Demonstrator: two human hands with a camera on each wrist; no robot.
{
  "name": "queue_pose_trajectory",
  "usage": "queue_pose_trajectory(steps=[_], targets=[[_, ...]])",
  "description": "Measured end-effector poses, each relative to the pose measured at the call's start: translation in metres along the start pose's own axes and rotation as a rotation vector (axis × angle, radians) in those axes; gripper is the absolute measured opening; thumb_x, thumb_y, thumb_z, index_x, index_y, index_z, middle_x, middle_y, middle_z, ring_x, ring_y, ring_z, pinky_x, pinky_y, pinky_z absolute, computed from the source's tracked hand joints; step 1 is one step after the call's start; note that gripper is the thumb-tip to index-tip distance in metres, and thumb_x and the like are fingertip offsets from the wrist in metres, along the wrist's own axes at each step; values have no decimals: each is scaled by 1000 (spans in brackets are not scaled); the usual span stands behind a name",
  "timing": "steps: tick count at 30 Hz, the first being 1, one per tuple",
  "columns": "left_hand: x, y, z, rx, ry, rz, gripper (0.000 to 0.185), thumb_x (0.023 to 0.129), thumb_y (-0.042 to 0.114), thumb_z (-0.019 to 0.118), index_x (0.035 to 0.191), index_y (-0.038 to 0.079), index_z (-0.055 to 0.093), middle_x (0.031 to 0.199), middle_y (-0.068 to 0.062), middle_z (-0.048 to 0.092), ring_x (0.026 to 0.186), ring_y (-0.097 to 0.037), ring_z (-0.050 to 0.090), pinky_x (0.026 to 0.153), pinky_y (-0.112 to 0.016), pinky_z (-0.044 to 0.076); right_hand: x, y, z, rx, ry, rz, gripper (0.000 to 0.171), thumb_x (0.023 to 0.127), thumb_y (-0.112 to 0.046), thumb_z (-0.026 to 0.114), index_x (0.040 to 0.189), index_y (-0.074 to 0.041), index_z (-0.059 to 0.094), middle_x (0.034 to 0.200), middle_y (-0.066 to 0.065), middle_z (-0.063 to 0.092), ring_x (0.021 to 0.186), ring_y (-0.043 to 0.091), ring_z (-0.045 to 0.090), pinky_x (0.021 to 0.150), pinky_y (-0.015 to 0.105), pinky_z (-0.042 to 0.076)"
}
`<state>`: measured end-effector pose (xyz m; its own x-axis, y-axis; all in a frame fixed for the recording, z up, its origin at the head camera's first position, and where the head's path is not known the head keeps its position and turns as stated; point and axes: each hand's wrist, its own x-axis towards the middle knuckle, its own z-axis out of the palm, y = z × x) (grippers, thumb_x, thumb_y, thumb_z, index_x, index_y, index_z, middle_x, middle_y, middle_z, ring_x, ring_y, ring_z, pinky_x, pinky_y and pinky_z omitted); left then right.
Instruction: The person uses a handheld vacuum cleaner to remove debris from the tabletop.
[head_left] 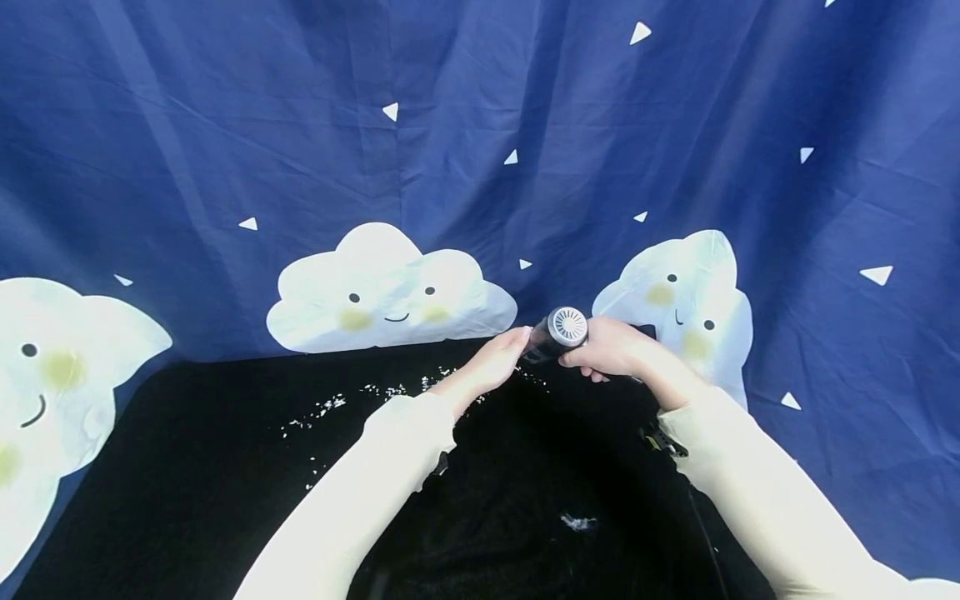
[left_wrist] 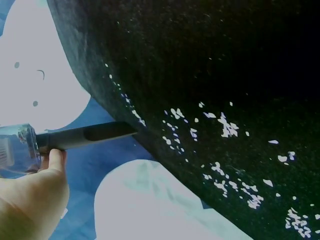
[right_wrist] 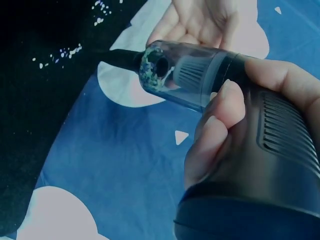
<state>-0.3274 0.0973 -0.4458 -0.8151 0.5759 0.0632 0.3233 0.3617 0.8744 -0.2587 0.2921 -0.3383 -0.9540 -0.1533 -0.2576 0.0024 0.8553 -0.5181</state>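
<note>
My right hand grips the dark body of a handheld vacuum cleaner. Fingers and thumb wrap round it in the right wrist view. Pale and coloured bits show inside its clear dust cup. My left hand lies against the cup with its palm turned toward it and its fingers fairly straight. In the left wrist view the black nozzle reaches the edge of the black-covered table, close to a line of small white scraps.
More white scraps are strewn along the table's far left side. A pale crumpled bit lies nearer the front. Behind the table hangs a blue curtain with printed clouds and white triangles.
</note>
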Motion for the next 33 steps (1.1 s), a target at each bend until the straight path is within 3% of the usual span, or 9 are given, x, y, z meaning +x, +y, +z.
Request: queue_pose_trajectory(steps=[15,28,33], targets=[[4,-14,0,36,10,17,53,111,37,23,145,7,51,145,-10,53,137,-24,45,115,-39,32,16,5,14,52,3,12,23,82,-23,75,74,-5,64,58,6,63,50,19,63,50,29,52],[8,-16,4,-43,-7,23,53,111,40,25,145,9,51,144,-8,55,136,-22,47,114,-38,33,12,5,9,34,4,23,24,83,-25,75,74,-6,64,61,9,64,53,22,65,51,30,53],[11,-13,7,-28,-13,30,53,111,40,24,145,8,51,144,-9,55,135,-23,47,114,-39,33,10,7,7,24,3,26,24,83,-26,75,73,-7,64,61,9,65,53,22,65,53,30,53]])
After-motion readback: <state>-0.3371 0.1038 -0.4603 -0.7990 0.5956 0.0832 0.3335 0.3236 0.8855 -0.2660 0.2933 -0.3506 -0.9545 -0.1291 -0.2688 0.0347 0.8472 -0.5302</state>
